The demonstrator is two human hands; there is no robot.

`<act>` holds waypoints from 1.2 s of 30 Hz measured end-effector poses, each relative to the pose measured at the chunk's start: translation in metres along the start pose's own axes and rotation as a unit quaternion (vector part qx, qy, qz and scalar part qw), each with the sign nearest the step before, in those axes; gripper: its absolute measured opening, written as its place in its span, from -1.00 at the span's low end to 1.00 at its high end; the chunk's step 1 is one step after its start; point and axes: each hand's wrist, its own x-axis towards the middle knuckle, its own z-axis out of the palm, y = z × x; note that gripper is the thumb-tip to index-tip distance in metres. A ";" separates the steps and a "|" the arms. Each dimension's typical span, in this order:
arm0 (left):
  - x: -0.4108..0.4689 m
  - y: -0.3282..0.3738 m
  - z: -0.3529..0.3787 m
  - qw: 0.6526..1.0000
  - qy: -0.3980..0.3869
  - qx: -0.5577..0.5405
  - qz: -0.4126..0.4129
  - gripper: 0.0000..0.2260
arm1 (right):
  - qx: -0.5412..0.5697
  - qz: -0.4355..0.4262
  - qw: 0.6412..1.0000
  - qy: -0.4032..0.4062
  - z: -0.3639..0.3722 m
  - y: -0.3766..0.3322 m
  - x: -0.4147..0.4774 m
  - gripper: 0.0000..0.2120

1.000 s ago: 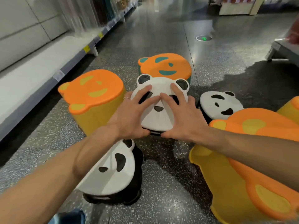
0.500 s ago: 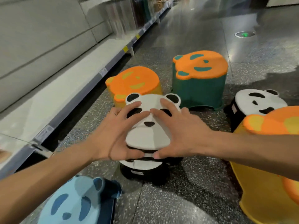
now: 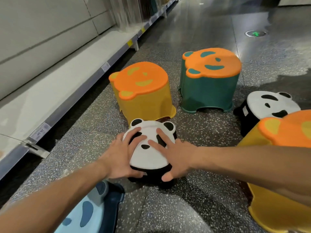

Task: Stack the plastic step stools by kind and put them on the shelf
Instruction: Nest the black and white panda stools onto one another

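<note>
A black-and-white panda stool (image 3: 149, 155) sits low on the floor in the centre, nested onto another black one beneath it. My left hand (image 3: 123, 154) grips its left side and my right hand (image 3: 175, 157) grips its right side, fingers spread over the white top. Behind it stand a yellow stool with an orange bear top (image 3: 141, 93) and a green stool with an orange top (image 3: 209, 79). Another panda stool (image 3: 269, 106) stands at the right. A second yellow stool (image 3: 282, 165) is partly hidden behind my right forearm. A light blue panda stool (image 3: 90, 211) lies at the bottom left.
A long low white shelf (image 3: 55, 78) with price tags on its grey edge runs along the left, bare near me. Packaged goods stand on it farther down the aisle. Speckled grey floor stretches ahead, with a green arrow marker (image 3: 255, 33) set in it.
Both hands have carried the panda stool from mid-air down onto the other panda stool, and the stack now sits lower. The view has turned left toward the shelf.
</note>
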 end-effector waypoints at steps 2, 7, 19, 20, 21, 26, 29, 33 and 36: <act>0.002 0.000 -0.001 1.000 0.004 0.017 0.008 0.19 | -0.006 -0.002 1.000 -0.001 0.001 0.003 0.002 0.11; 0.003 0.014 0.002 0.993 0.007 0.108 0.044 0.13 | -0.020 0.008 0.999 0.034 -0.002 0.008 -0.001 -0.20; 0.124 0.136 -0.056 0.979 0.114 0.084 0.146 -0.15 | -0.085 0.116 0.963 0.228 -0.043 0.103 -0.066 -0.45; 0.135 0.150 -0.062 0.979 0.125 0.078 0.143 -0.15 | -0.087 0.125 0.962 0.226 -0.048 0.118 -0.075 -0.43; 0.145 0.162 -0.065 0.976 0.136 0.086 0.147 -0.15 | -0.094 0.133 0.962 0.220 -0.052 0.132 -0.084 -0.41; 0.193 0.220 -0.074 0.966 0.142 0.133 0.172 -0.15 | -0.106 0.196 0.958 0.181 -0.051 0.202 -0.110 -0.33; 0.222 0.251 -0.072 0.967 0.149 0.123 0.169 -0.15 | -0.103 0.224 0.953 0.176 -0.050 0.237 -0.117 -0.33; 0.264 0.283 -0.065 0.951 0.162 0.187 0.186 -0.07 | -0.102 0.249 0.955 0.125 -0.050 0.288 -0.125 -0.26; 0.299 0.304 -0.054 0.946 0.145 0.198 0.211 -0.01 | -0.044 0.295 0.952 0.066 -0.044 0.330 -0.129 -0.21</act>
